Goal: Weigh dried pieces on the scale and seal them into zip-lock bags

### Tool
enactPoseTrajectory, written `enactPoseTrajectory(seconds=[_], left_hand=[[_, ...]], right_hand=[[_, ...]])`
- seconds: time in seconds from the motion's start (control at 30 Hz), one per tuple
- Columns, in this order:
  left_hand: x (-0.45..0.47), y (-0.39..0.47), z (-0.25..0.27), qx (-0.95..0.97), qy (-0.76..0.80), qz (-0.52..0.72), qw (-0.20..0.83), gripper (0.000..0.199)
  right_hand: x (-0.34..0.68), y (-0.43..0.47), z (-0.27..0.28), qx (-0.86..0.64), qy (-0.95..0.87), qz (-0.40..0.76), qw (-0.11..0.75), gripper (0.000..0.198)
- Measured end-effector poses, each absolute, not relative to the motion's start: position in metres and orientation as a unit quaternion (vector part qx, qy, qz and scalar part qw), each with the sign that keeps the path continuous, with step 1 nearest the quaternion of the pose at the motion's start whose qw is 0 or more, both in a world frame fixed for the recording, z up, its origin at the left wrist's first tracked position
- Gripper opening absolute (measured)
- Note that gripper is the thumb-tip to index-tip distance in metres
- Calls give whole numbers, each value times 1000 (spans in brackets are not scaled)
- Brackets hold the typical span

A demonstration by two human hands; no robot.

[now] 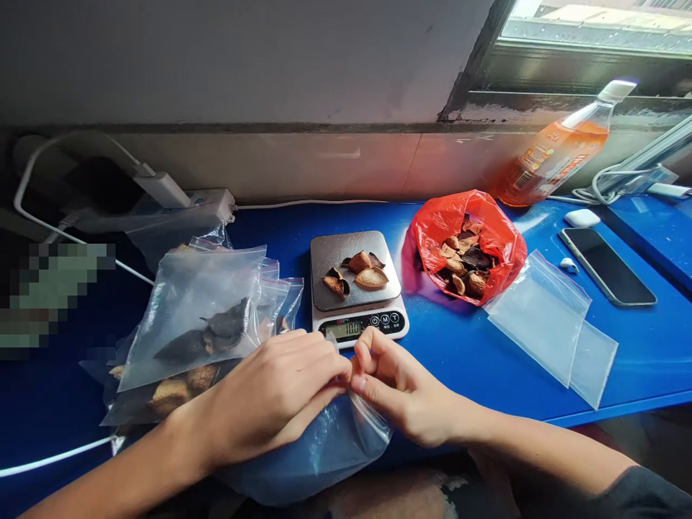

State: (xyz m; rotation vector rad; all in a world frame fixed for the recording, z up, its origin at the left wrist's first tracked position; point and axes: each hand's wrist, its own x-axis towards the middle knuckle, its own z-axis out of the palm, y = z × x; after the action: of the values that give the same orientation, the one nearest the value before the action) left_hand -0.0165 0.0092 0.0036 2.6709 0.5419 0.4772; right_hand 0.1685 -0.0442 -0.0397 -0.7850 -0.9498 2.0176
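Note:
My left hand (295,382) and my right hand (403,386) meet just in front of the scale, both pinching the top edge of a clear zip bag (318,454). The bag hangs below my fingers over the table's front edge; whether its mouth is parted is hidden. Right behind my hands is a small digital scale (318,252) with a steel plate and a display that seems to read 10.0. Several dried brown peel pieces (371,278) lie on its plate. A red plastic bag (427,223), rolled open, holds more such pieces to the right.
Filled zip bags (216,288) are piled at left, near a power strip (213,205) and white cable. Flat zip bags (540,317) lie at right beside a phone (608,265), an earbud (569,265) and its case (582,218). An orange drink bottle (562,155) leans behind.

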Motion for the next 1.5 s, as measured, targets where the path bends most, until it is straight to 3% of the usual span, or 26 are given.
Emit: enactPoseTrajectory(seconds=[0.37,0.57,0.73,0.9,1.0,1.2,1.27,1.4,1.5], left_hand=[[-10,14,-5,946,160,269,82,17],[-10,15,-2,956,164,226,94,18],[-11,17,1,974,128,181,39,26],[-22,14,15,978,105,177,-18,28],[-27,9,27,971,118,206,-18,23],[-23,5,37,968,131,214,-27,22],[-24,6,40,967,137,210,-33,22],[-34,9,46,960,190,204,-31,22],[-41,12,45,964,211,160,-27,56]], right_hand=[[172,-37,-37,-357,-304,768,437,48],[171,-36,-36,-360,-314,754,452,49],[170,-39,-37,-342,-393,745,417,40],[174,-40,-42,-409,-532,625,399,16],[179,-35,-38,-452,-597,539,386,13],[180,-25,-11,-368,-738,485,291,10],[179,-22,-4,-357,-774,453,262,16],[171,-11,0,-382,-798,394,249,59],[163,-1,-2,-401,-810,338,262,82]])
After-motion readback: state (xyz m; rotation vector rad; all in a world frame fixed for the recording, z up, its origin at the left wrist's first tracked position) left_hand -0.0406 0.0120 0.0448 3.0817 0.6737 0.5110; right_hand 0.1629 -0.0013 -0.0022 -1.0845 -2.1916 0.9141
